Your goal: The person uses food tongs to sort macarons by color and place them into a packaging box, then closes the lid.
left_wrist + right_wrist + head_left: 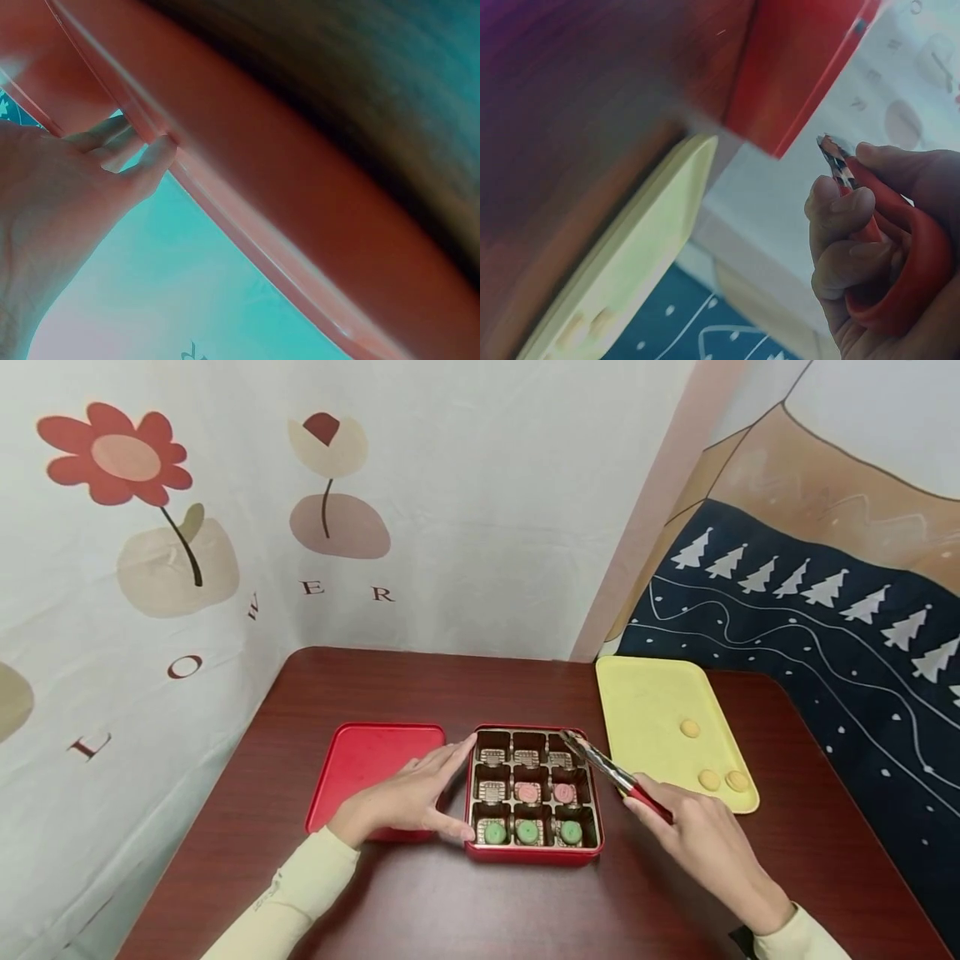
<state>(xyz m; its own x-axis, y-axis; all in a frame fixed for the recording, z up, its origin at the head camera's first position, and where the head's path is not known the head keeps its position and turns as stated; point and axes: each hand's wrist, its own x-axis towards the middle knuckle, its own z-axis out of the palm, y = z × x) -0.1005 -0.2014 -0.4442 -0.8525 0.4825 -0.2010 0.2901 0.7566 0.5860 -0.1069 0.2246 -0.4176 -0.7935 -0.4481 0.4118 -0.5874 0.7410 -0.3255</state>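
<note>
Left hand (405, 797) flat, fingers straight against box (533, 853) left wall. Right hand (701, 843) grips tongs (611, 772), tips over far-right compartment. Tray (652, 710) right.

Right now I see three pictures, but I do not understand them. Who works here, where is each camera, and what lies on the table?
A person works with two bare hands; there is no machine. The big picture comes from a camera on the head. The two tinted, tilted ones come from cameras on the wrists.

On the brown table stands a red tin with nine compartments, holding green and pink sweets. Its red lid lies to the left. A yellow tray to the right carries three yellow sweets.

The left hand touches the tin's left side with straight fingers. The right hand grips red-handled tongs, whose tips are over the tin's far right compartment.
</note>
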